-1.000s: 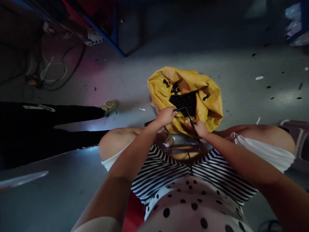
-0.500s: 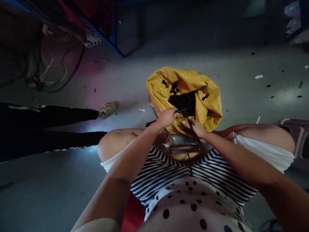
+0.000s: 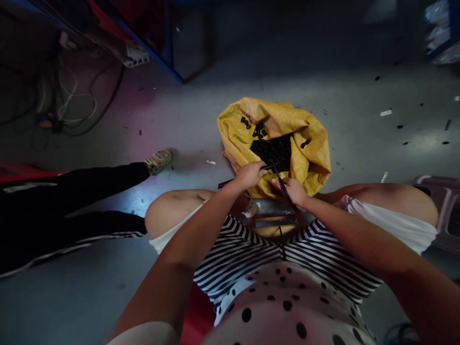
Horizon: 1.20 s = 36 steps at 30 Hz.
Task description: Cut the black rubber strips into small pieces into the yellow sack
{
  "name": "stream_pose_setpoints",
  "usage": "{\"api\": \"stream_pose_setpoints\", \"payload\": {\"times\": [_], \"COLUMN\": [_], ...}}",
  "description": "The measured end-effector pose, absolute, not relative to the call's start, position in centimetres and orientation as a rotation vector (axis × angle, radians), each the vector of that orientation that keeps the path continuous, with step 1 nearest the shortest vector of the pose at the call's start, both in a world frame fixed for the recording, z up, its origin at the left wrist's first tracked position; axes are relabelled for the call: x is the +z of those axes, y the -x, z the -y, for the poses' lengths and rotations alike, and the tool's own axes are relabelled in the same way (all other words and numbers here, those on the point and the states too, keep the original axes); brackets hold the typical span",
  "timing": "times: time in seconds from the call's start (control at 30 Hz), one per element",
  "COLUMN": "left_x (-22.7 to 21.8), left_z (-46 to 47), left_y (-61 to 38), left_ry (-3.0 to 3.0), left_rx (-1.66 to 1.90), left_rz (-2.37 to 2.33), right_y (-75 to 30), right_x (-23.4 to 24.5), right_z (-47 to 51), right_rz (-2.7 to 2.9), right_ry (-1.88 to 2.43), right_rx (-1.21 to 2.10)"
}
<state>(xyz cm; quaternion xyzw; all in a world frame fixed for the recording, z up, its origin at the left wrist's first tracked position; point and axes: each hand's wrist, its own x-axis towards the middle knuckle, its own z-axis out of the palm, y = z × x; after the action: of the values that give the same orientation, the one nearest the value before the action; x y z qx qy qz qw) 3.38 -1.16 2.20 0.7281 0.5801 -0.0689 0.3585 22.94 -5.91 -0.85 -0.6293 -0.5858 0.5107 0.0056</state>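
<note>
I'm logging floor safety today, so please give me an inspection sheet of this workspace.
Surface: grey floor.
Job's things: yellow sack, open, with black pieces inside and several on its folds.
Clutter: black bits and white scraps on the floor.
Hands: left hand grips a black strip; right hand holds a slim black item, unclear what.
Cables: loose cables at upper left.
Surroundings: another person's black-trousered legs at left, blue frame at top left, plastic stool at right edge.

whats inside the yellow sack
A heap of small black pieces shows in the mouth of the yellow sack. Its folds hide the heap's edges, and the top layer covers whatever lies deeper, so their depth cannot be seen.
</note>
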Motion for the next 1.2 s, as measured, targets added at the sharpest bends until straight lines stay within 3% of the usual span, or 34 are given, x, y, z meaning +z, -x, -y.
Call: {"api": "stream_pose_setpoints", "payload": {"times": [0.33, 0.67, 0.97, 1.2], "left_x": [2.5, 1.4, 1.9, 2.2], "left_z": [0.8, 0.7, 1.1, 0.6], "left_y": [-3.1, -3.1, -3.6, -2.5], "left_ry": [-1.846, -1.808, -1.816, -1.798], "left_rx": [-0.188, -0.018, -0.035, -0.397], "left_rz": [-1.511, -1.597, -1.474, -1.473], "right_y": [-23.3, -23.1, -22.9, -23.5], "right_x": [-0.8, 0.2, 0.1, -0.4], "right_z": [6.1, 6.3, 5.5, 5.4], "right_rz": [1.741, 1.800, 1.815, 1.817], "right_ry": [2.005, 1.869, 1.959, 2.083], "right_rx": [1.586, 1.873, 1.733, 1.563]}}
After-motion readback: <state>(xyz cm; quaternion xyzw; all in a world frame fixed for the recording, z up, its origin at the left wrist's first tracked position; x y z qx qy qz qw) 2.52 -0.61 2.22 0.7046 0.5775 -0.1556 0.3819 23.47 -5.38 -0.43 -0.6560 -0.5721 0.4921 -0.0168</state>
